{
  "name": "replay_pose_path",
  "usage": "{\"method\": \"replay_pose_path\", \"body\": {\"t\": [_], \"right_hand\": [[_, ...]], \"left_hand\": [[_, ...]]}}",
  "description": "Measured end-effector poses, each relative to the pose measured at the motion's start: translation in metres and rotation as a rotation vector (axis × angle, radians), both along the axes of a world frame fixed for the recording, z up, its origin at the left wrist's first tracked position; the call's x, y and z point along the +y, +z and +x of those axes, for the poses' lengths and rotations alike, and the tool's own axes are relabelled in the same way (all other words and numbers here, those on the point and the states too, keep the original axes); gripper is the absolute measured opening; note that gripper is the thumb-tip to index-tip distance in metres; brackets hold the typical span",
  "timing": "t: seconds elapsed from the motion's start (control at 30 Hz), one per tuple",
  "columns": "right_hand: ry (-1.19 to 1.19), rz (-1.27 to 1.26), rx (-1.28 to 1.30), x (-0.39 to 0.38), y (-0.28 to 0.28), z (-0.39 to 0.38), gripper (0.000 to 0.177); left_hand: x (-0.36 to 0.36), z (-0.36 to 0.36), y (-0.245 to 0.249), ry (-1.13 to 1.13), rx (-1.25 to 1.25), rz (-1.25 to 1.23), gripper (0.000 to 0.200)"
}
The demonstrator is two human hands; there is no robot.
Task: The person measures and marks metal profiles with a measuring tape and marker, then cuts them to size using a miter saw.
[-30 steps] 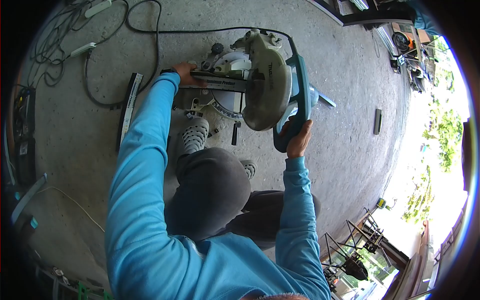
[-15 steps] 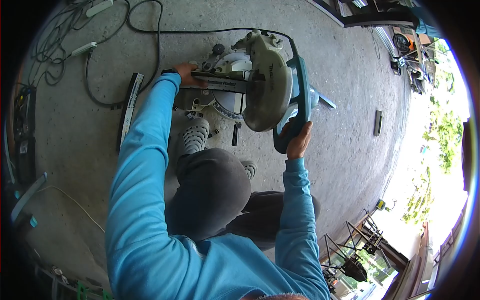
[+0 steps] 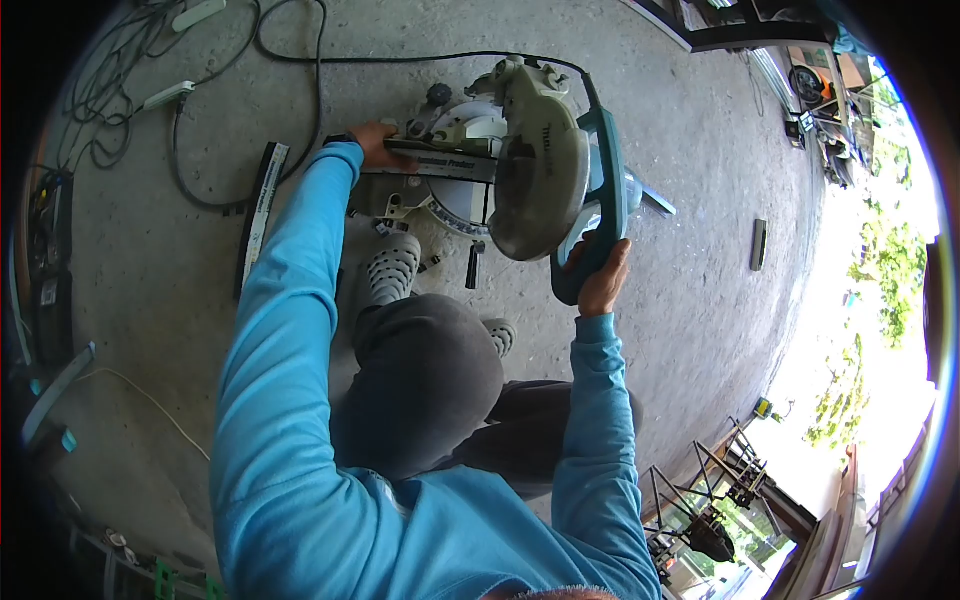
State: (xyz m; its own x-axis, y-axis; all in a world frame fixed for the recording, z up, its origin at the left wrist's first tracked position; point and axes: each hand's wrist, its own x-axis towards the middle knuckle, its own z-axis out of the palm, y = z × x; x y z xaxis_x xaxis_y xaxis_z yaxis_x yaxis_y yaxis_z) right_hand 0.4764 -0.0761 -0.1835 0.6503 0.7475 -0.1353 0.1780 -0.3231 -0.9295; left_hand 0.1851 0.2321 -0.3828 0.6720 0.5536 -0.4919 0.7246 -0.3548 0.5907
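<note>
A miter saw (image 3: 543, 170) stands on the concrete floor in front of my knees. My right hand (image 3: 606, 280) is wrapped round the lower end of its blue-green handle (image 3: 610, 170). Across the saw's base lies an aluminum profile (image 3: 450, 164) with printed lettering on its face. My left hand (image 3: 378, 146) grips the left end of this profile, with the thumb over its front. The profile's right end meets the saw's round guard, which hides the blade edge there. A second profile piece (image 3: 260, 215) lies on the floor left of the saw.
A black power cord (image 3: 420, 62) runs behind the saw towards tangled cables (image 3: 105, 85) and a white power strip (image 3: 167, 96) at upper left. One short dark offcut (image 3: 759, 245) lies to the right. My shoe (image 3: 391, 268) is close to the saw base.
The saw head and my right hand on the handle have shifted very slightly right and up in the view. My left hand keeps its hold on the profile.
</note>
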Motion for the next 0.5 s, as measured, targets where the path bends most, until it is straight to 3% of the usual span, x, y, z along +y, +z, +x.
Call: {"method": "replay_pose_path", "body": {"t": [0.5], "right_hand": [[0.028, 0.020, -0.018, -0.0034, -0.0082, 0.0017, 0.080]], "left_hand": [[-0.0014, 0.0019, 0.0011, 0.022, 0.020, 0.002, 0.088]]}}
